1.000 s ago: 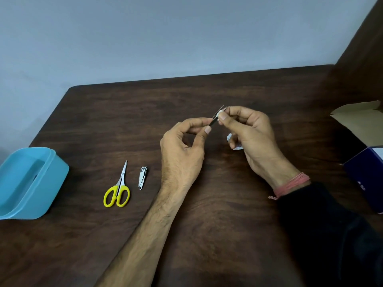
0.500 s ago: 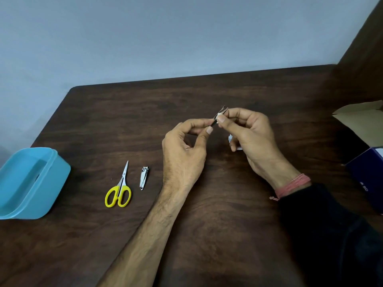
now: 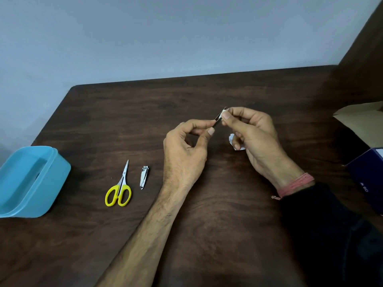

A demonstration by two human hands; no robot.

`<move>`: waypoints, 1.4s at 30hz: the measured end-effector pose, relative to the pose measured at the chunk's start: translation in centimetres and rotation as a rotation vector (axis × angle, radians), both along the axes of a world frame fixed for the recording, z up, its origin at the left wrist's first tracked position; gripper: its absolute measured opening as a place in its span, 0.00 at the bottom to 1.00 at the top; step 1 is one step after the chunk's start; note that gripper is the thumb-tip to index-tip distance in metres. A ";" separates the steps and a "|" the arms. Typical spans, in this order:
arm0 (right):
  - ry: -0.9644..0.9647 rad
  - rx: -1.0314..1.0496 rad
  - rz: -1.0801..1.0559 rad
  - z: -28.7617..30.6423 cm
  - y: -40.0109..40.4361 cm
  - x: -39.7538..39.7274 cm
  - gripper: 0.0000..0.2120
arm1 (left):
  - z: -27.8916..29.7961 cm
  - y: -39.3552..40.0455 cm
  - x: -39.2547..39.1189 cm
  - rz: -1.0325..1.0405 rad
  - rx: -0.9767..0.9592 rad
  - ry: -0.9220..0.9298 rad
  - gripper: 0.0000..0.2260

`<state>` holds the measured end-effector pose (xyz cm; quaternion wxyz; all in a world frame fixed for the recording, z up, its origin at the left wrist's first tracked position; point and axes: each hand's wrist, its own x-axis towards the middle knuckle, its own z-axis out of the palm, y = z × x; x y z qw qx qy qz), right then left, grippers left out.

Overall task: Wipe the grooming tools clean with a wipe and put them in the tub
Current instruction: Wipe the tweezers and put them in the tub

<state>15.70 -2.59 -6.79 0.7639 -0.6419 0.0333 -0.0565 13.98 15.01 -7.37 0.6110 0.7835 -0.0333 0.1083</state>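
Dark wooden table [image 3: 207,204] under everything, pushed against a pale wall. Blue tub [image 3: 31,181] at the far left edge, open and upright, well apart from the hands. Dark blue box [image 3: 366,179] at the right edge, cut off by the frame, with a brown cardboard flap [image 3: 360,121] behind it. Left hand [image 3: 184,154] raised over the middle of the table, thumb and forefinger pinched on the near end of a thin dark tool [image 3: 217,122], too small to identify, other fingers curled under. Right hand [image 3: 257,141] just beside it, thumb and forefinger pinched around the tool's far end through a bit of white wipe [image 3: 224,112], the rest of the wipe bunched in the curled lower fingers and poking out below the palm. Red thread band [image 3: 296,185] around the right wrist, against a dark sleeve [image 3: 331,235]. Yellow-handled scissors [image 3: 119,189] flat on the table between tub and left forearm, blades closed and pointed away. Small metal nail clipper [image 3: 144,177] just beside the scissors on their right, not touching them.
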 end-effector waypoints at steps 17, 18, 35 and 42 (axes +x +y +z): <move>-0.014 0.069 -0.005 -0.1 -0.2 0.0 0.06 | 0.6 -0.3 -0.3 -0.009 -0.014 0.015 0.06; -0.023 0.037 0.000 -0.1 -0.2 0.0 0.07 | 0.5 -0.3 -0.3 0.001 -0.012 0.018 0.05; -0.096 -0.167 0.044 -0.4 0.2 -0.4 0.05 | 0.3 -0.1 -0.2 0.020 -0.048 0.035 0.03; -0.043 -0.046 -0.024 -0.3 -0.2 -0.2 0.06 | 0.2 -0.3 -0.3 0.011 0.030 0.061 0.03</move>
